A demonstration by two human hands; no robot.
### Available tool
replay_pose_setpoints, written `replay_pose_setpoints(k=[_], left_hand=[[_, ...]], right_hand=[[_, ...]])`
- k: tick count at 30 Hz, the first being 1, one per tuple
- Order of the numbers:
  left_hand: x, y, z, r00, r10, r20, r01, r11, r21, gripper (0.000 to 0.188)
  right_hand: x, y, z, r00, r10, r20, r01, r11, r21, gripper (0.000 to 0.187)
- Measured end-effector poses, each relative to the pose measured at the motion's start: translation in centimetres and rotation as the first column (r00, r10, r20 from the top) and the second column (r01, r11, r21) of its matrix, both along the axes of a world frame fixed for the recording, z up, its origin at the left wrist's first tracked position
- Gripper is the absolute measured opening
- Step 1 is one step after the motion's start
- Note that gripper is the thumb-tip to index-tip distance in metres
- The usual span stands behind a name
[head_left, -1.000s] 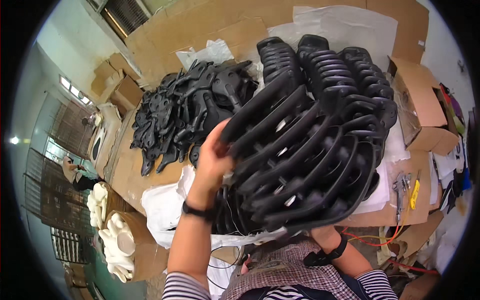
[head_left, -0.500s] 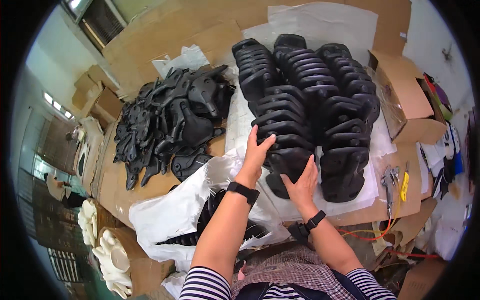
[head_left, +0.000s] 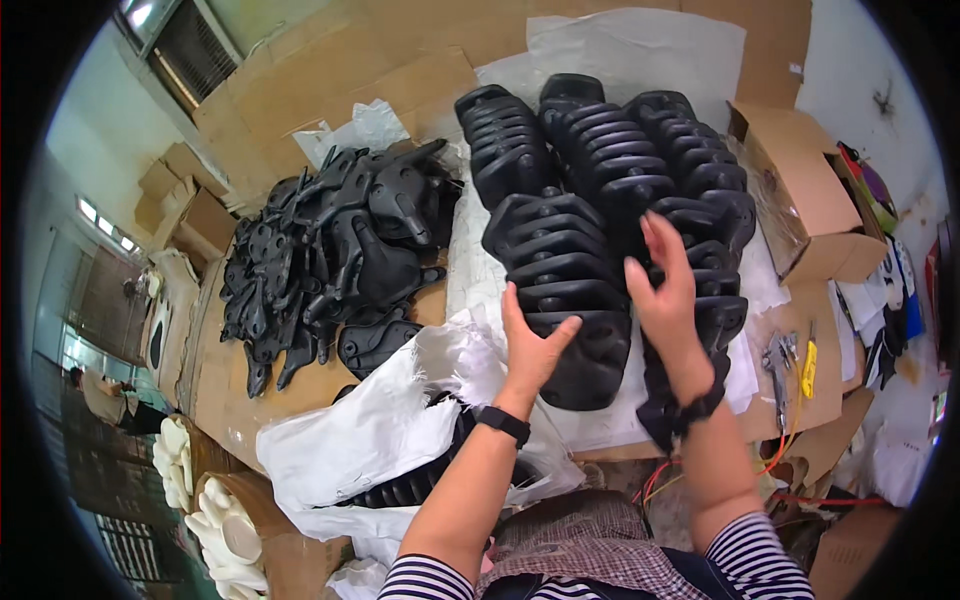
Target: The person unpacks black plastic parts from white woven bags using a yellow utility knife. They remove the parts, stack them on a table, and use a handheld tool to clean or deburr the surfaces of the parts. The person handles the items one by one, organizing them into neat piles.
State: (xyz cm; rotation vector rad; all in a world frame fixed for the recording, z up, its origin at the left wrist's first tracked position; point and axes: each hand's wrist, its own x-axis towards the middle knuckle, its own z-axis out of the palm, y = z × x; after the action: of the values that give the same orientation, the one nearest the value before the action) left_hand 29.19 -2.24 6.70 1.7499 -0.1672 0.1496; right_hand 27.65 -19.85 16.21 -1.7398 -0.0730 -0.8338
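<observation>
Black moulded pad-like pieces stand on edge in tightly nested rows on a white sheet. My left hand (head_left: 533,350) rests against the left side of the nearest row (head_left: 565,280), its thumb stretched across the upper edge of the front piece (head_left: 590,360) and its index finger along the side. Its other fingers are hidden. My right hand (head_left: 668,300) is raised over the gap beside the right-hand row (head_left: 715,260), holding nothing, fingers apart. A black watch (head_left: 503,425) is on my left wrist, and a black band (head_left: 705,400) circles the right.
A loose heap of black moulded parts (head_left: 330,260) lies at left on cardboard. In front, a white woven sack (head_left: 350,430) holds more black pieces. An air blow gun (head_left: 778,375) and yellow cutter (head_left: 809,368) lie at right, near an open carton (head_left: 800,180). White pieces (head_left: 225,525) fill a box lower left.
My right hand has left the front piece and moved up and to the right. My left hand has shifted nearer along the row, onto the front piece.
</observation>
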Motion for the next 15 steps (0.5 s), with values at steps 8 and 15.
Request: replay_pose_setpoints(k=[8,15], left_hand=[[-1.0,-0.6,0.5,0.997,0.023,0.072,-0.037,0.977,0.212,0.117],[-1.7,-1.1,1.6,0.999,0.012,0.038,-0.019,0.978,0.210,0.119]], right_hand=[[22.9,2.3,1.2,0.801,0.055,-0.596,-0.523,0.549,-0.652,0.056],[27.2,8.5,-3.8,0.659,-0.019,-0.752,-0.750,-0.089,-0.655,0.070]])
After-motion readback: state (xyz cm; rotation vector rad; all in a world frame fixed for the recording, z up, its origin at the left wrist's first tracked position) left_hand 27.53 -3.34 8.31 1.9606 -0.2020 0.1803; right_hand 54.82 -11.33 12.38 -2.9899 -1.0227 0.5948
